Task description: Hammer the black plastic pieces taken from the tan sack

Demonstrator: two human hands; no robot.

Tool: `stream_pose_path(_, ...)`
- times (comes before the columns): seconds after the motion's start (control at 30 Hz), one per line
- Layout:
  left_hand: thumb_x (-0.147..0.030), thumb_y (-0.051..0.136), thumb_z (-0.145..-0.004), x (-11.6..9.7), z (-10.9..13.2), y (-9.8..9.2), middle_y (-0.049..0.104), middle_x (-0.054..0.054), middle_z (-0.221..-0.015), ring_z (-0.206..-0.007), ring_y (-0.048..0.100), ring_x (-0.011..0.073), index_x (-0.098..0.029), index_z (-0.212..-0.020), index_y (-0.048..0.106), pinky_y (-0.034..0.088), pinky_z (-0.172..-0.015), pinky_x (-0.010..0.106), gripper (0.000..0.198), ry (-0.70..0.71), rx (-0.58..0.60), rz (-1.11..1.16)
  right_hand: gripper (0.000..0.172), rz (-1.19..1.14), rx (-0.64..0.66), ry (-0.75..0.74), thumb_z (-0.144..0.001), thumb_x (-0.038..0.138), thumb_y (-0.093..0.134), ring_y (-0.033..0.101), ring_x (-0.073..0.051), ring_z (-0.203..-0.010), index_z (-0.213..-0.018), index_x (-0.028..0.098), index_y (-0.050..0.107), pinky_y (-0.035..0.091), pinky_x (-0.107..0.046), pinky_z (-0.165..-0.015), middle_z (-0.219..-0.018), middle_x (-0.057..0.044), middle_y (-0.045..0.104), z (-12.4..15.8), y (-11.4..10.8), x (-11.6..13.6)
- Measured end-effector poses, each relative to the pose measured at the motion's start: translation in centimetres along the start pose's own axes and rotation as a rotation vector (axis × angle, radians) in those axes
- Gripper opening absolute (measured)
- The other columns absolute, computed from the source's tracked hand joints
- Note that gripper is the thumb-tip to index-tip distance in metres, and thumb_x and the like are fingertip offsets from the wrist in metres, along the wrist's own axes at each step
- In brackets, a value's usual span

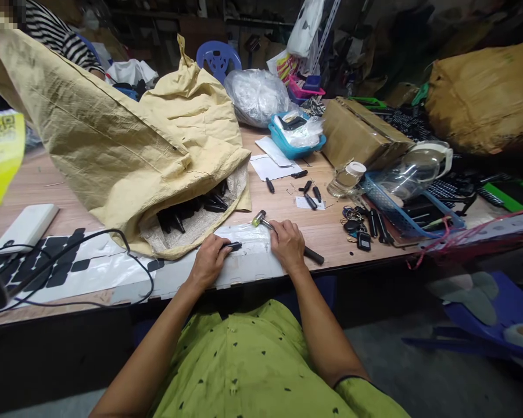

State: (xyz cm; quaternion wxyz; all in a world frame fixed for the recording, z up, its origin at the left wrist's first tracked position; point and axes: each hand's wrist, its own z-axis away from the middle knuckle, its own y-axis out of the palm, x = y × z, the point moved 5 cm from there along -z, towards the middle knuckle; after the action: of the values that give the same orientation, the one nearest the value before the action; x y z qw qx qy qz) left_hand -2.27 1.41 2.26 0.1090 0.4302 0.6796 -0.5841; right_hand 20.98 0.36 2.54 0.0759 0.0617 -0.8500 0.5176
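Observation:
My left hand is closed on a small black part, whose end sticks out past my fingertips. It rests low over a clear-covered white sheet at the table's front edge. To its right, my right hand wraps round a small hammer. The hammer's head, with a yellowish face, points up and left beyond my fingers, and its dark grip shows below my hand. Just ahead of my left hand a beige cloth sack lies with its mouth facing me, pointed black parts inside.
Several small black pieces and bits of wire lie beyond my right hand. Keys and a blue basket are at the right, a cardboard box behind. At left, a black cable crosses a sheet of black stickers. A person in a striped sleeve sits opposite.

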Motion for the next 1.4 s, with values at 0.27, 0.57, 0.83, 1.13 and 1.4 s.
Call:
stream_pose_path(0.27, -0.027, 0.052, -0.099, -0.02, -0.1, 0.44, 0.063, 0.005, -0.087, -0.086, 0.057, 0.0217, -0.022, -0.1, 0.074, 0.048, -0.083, 0.037, 0.023, 0.059, -0.046, -0.068, 0.032, -0.007, 0.003, -0.002, -0.092, 0.016, 0.053, 0.048, -0.023, -0.087, -0.115, 0.025, 0.072, 0.036, -0.033, -0.073, -0.092, -0.007, 0.059, 0.03, 0.09, -0.26)
stream_pose_path(0.57, -0.027, 0.054, -0.097, -0.36, 0.1, 0.38, 0.062, 0.006, -0.092, -0.09, 0.057, 0.0227, -0.023, -0.107, 0.075, 0.049, -0.086, 0.041, 0.024, 0.087, -0.031, -0.081, 0.032, 0.001, 0.007, -0.01, -0.092, 0.017, 0.052, 0.048, -0.023, -0.088, -0.117, 0.025, 0.071, 0.038, -0.033, -0.075, -0.094, -0.008, 0.059, 0.1, 0.14, -0.4)
stream_pose_path(0.83, -0.026, 0.054, -0.097, -0.38, -0.18, 0.1, 0.067, 0.005, -0.092, -0.088, 0.058, 0.0226, -0.022, -0.1, 0.068, 0.049, -0.084, 0.038, 0.015, 0.037, -0.026, -0.021, 0.032, 0.007, 0.006, -0.008, -0.093, 0.018, 0.052, 0.048, -0.023, -0.088, -0.118, 0.024, 0.071, 0.038, -0.032, -0.075, -0.093, -0.007, 0.059, 0.09, 0.1, -0.41)
stream_pose_path(1.13, -0.027, 0.052, -0.098, -0.6, -0.41, -0.32, 0.065, 0.003, -0.083, -0.082, 0.06, 0.0208, -0.022, -0.087, 0.069, 0.05, -0.082, 0.035, 0.02, 0.023, -0.052, 0.027, 0.031, -0.007, 0.007, 0.005, -0.092, 0.018, 0.053, 0.049, -0.023, -0.088, -0.116, 0.024, 0.072, 0.038, -0.032, -0.074, -0.093, -0.007, 0.061, 0.01, -0.17, -0.32)
stream_pose_path(1.4, -0.025, 0.052, -0.095, -0.78, -0.2, -0.42, 0.064, 0.003, -0.081, -0.08, 0.059, 0.0203, -0.022, -0.088, 0.071, 0.051, -0.081, 0.036, 0.02, 0.021, -0.059, 0.009, 0.031, -0.026, 0.01, 0.003, -0.092, 0.018, 0.052, 0.049, -0.023, -0.088, -0.117, 0.024, 0.071, 0.038, -0.033, -0.075, -0.093, -0.008, 0.061, -0.02, -0.21, -0.36)
